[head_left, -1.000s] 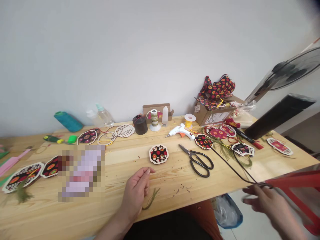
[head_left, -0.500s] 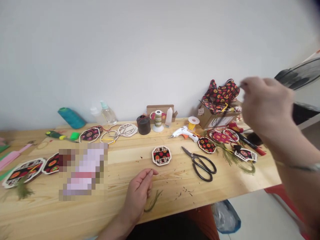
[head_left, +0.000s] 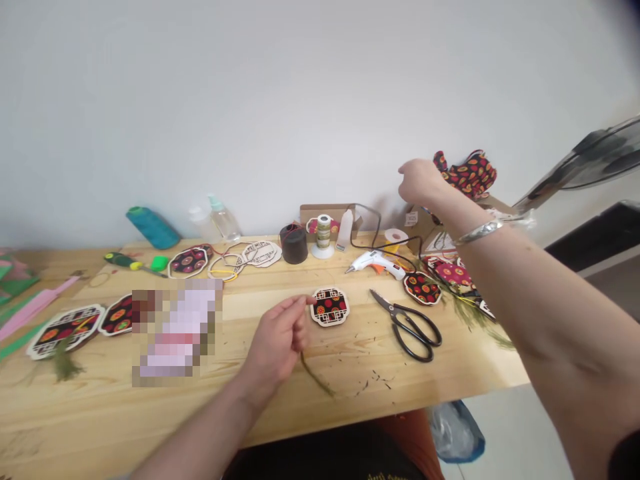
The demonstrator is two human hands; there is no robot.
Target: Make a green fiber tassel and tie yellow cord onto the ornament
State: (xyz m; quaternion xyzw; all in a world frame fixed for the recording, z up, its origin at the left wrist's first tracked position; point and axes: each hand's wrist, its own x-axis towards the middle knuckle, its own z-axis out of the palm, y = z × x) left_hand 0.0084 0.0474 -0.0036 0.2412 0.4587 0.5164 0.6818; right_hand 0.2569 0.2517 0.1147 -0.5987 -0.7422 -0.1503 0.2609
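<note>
My left hand [head_left: 278, 341] hovers just above the wooden table [head_left: 150, 413], fingers pinched on a thin green sprig [head_left: 316, 377] that trails toward me. A small framed ornament [head_left: 329, 307] lies just beyond those fingers. My right hand [head_left: 419, 184] is raised at the back of the table by the wall, closed on the black cord [head_left: 373, 227] that loops down to the white glue gun [head_left: 373, 263]. A bangle sits on that wrist. Black scissors [head_left: 413, 323] lie under my right forearm.
A cardboard box [head_left: 430, 233] with patterned fabric stands at the back right. Thread spools, bottles and a dark roll [head_left: 294, 243] line the wall. More ornaments [head_left: 65, 328] lie at the left. A fan [head_left: 590, 160] stands to the right.
My right hand rose from below the table's right edge with the cord and moved left to the wall. My left hand lifted and pinched the sprig. The view shifted slightly.
</note>
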